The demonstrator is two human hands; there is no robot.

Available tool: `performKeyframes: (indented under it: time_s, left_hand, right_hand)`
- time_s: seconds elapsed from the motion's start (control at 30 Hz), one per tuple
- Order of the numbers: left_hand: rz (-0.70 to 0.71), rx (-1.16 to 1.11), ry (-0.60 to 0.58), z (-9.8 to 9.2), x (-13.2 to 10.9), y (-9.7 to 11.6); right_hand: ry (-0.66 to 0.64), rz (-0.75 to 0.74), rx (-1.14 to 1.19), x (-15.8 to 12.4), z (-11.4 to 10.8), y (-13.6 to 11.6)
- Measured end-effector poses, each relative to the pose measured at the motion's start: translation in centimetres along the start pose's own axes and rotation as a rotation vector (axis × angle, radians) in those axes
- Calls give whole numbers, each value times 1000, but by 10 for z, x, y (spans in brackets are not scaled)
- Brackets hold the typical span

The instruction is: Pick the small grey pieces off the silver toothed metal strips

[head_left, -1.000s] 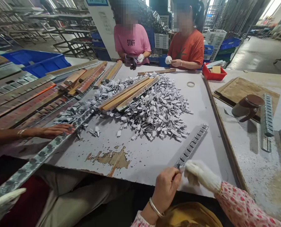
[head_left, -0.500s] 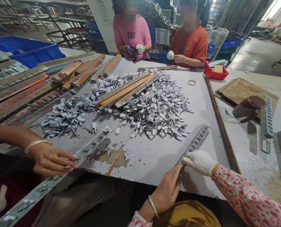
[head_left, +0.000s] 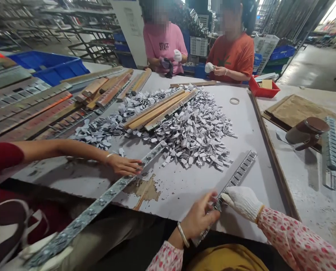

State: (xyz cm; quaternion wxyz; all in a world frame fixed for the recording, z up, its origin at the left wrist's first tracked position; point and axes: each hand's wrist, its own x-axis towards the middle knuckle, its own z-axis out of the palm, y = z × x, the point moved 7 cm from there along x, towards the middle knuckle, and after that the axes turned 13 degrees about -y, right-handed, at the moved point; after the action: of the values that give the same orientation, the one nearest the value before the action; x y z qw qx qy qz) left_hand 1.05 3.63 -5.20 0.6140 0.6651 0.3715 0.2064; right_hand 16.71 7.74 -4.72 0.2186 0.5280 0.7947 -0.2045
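A narrow, grey-speckled slotted strip (head_left: pixel 241 168) slants from the tabletop out over its front edge. My bare left hand (head_left: pixel 197 218), a bangle at its wrist, is curled round the strip's near part, thumb and fingers on either side. Just beyond it my right hand (head_left: pixel 243 203), in a white knitted glove, is closed with its fingertips on the strip; any small piece under them is hidden. A large heap of small grey-white metal tabs (head_left: pixel 196 139) lies past the strip on the white table (head_left: pixel 182 192).
At left, a co-worker's bare hand (head_left: pixel 125 165) lies on a long grey strip (head_left: pixel 108 197). Two people stand across the table. Wooden bars (head_left: pixel 156 109) rest on the heap. To the right are a wooden ledge (head_left: pixel 272 162), a brown-lidded mug (head_left: pixel 306 131) and a red tray (head_left: pixel 264 90).
My left hand's fingers have lifted and parted a little along the strip. The co-worker's hand and long strip have shifted right, towards the heap. The view has swung slightly left.
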Motion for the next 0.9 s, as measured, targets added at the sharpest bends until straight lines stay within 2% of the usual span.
performKeyframes:
  time_s: [0.03, 0.1, 0.17, 0.23, 0.33, 0.43, 0.53, 0.67, 0.73, 0.8, 0.9]
  left_hand:
    - [-55, 51, 147, -21, 4, -5]
    - [-200, 316, 456, -67, 12, -10]
    - [-337, 551, 643, -102, 24, -13]
    - [-480, 668, 688, -123, 38, -21]
    - [-555, 680, 683, -134, 48, -33]
    - [-501, 491, 715, -129, 39, -41]
    - [-440, 331, 676, -111, 24, -40]
    - [-187, -97, 530, -66, 13, -14]
    - [-99, -238, 433, -43, 9, 5]
    - [-93, -231, 362, -26, 1, 21]
    - [-121, -41, 290, -15, -13, 40]
  right_hand:
    - [-6, -9, 2, 0, 1, -1]
    - [-28, -41, -1, -2, 1, -5]
    - [-61, -96, 0, -5, 2, -14]
    - [-98, -150, 17, -9, 3, -22]
    - [-106, -139, 80, -14, -2, -18]
    - [-53, -93, 235, -17, -11, -1]
    - [-14, -117, 538, -15, -18, 10]
    - [58, -177, 938, -8, -26, 2]
    - [19, -234, 1059, -5, -27, -12]
    - [-37, -329, 1149, -6, -26, -25]
    - [-63, -436, 1192, -14, -22, -36]
